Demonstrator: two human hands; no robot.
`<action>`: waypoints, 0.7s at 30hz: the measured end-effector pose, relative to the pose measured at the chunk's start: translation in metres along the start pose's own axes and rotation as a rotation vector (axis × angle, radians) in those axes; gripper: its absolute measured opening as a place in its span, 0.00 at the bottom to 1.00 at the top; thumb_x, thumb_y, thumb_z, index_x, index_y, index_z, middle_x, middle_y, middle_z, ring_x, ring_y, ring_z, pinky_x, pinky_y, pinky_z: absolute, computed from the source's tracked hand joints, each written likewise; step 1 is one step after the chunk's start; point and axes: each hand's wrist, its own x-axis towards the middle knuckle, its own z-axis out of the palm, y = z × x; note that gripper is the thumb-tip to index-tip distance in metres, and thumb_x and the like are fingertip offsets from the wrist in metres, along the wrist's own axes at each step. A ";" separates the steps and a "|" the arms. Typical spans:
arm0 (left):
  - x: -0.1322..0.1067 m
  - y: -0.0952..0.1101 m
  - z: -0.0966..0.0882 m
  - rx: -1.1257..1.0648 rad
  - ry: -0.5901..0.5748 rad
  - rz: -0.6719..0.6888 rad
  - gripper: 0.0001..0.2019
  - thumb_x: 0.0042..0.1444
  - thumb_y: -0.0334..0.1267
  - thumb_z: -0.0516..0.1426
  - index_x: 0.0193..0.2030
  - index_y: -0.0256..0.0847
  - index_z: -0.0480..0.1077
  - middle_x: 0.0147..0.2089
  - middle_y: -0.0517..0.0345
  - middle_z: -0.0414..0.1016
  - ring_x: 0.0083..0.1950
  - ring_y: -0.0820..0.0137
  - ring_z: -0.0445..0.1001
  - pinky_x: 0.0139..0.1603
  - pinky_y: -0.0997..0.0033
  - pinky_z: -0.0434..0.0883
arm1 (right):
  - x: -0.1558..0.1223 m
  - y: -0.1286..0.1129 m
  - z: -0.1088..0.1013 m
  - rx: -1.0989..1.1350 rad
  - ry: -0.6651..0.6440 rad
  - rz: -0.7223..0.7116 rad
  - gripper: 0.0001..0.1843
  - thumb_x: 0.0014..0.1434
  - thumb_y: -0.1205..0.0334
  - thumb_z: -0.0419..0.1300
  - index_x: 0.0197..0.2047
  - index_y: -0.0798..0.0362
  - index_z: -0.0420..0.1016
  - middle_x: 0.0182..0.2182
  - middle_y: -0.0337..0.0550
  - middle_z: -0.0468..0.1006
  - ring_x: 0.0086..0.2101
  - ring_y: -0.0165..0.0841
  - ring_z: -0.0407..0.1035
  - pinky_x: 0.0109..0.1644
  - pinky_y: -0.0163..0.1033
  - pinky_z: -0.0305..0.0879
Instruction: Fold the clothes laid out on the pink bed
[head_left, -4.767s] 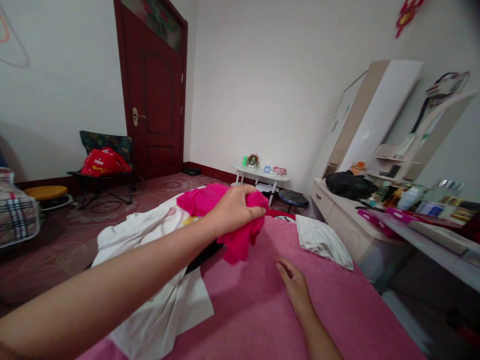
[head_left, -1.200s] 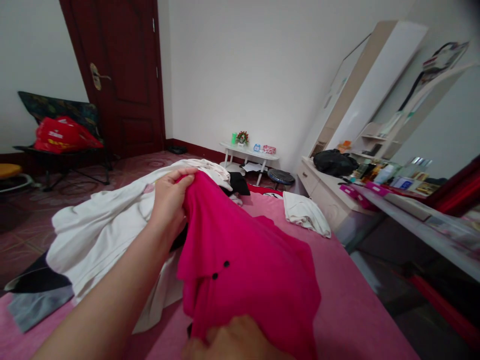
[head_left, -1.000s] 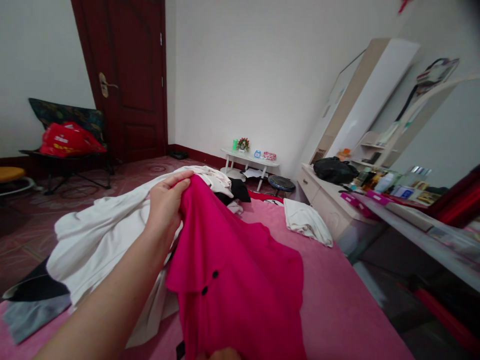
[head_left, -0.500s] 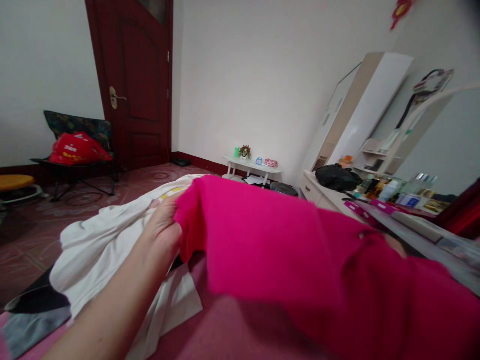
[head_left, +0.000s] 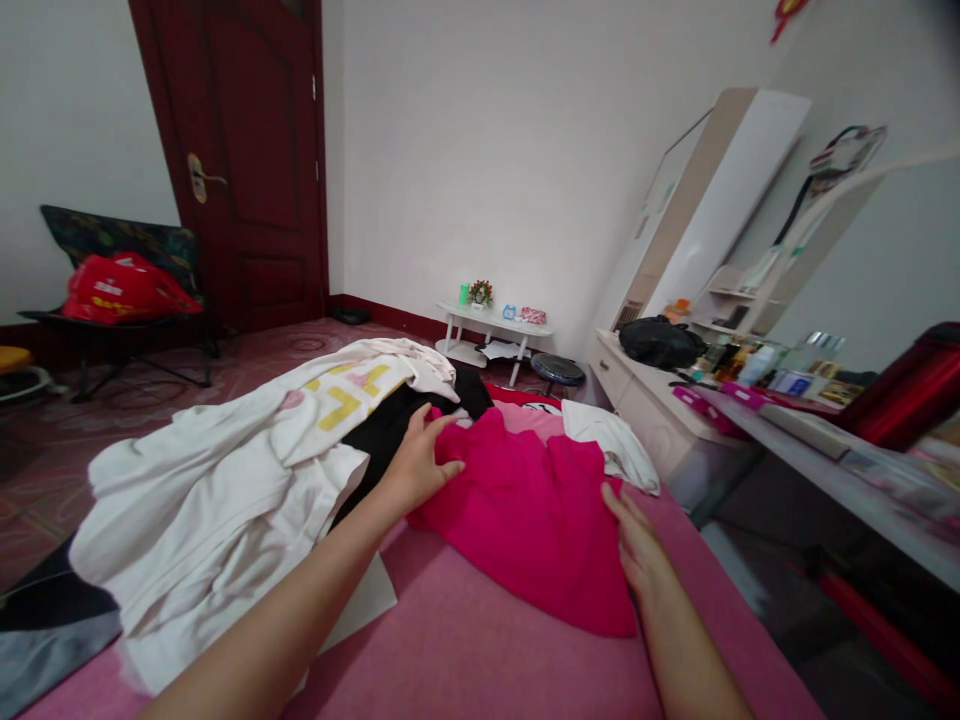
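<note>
A bright pink garment [head_left: 536,520] lies loosely spread and wrinkled on the pink bed surface [head_left: 450,640]. At its upper left edge is my left hand [head_left: 420,465], thumb and fingers apart, touching the cloth. My right hand [head_left: 634,545] rests against its right edge with the fingers stretched out. Left of the garment lies a crumpled white garment [head_left: 247,470] with a yellow print, next to black cloth [head_left: 382,435]. Just beyond the pink garment are light pink cloth [head_left: 529,420] and a folded white cloth [head_left: 615,445].
A dresser [head_left: 660,400] holding a black bag [head_left: 660,343] and several bottles stands at the right, alongside a glass-topped table [head_left: 825,470]. A round stool [head_left: 557,370] and low white table [head_left: 491,320] are ahead. A folding chair [head_left: 124,240] bears a red bag [head_left: 127,290].
The pink garment has come down from the air onto the bed. Both hands have lowered with it, and their fingers have spread from their grip. The view has shifted slightly.
</note>
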 end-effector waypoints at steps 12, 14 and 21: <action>-0.014 -0.009 0.005 0.500 -0.220 0.074 0.24 0.47 0.32 0.61 0.53 0.50 0.72 0.68 0.53 0.55 0.62 0.56 0.64 0.57 0.60 0.66 | -0.009 -0.083 -0.013 0.342 0.451 -0.330 0.31 0.37 0.70 0.64 0.50 0.52 0.75 0.40 0.40 0.79 0.38 0.31 0.74 0.47 0.39 0.71; -0.014 -0.007 0.006 0.452 -0.246 0.072 0.10 0.49 0.32 0.59 0.38 0.47 0.77 0.60 0.54 0.66 0.54 0.58 0.71 0.54 0.62 0.67 | -0.014 -0.093 -0.010 0.277 0.452 -0.390 0.30 0.39 0.70 0.63 0.50 0.53 0.75 0.41 0.41 0.78 0.37 0.31 0.74 0.47 0.38 0.71; 0.006 0.007 -0.023 -0.252 -0.017 -0.062 0.10 0.52 0.43 0.57 0.33 0.40 0.77 0.31 0.57 0.77 0.34 0.65 0.74 0.34 0.71 0.68 | -0.019 -0.098 -0.010 0.224 0.518 -0.418 0.31 0.41 0.72 0.61 0.52 0.52 0.75 0.46 0.41 0.77 0.45 0.35 0.72 0.55 0.41 0.68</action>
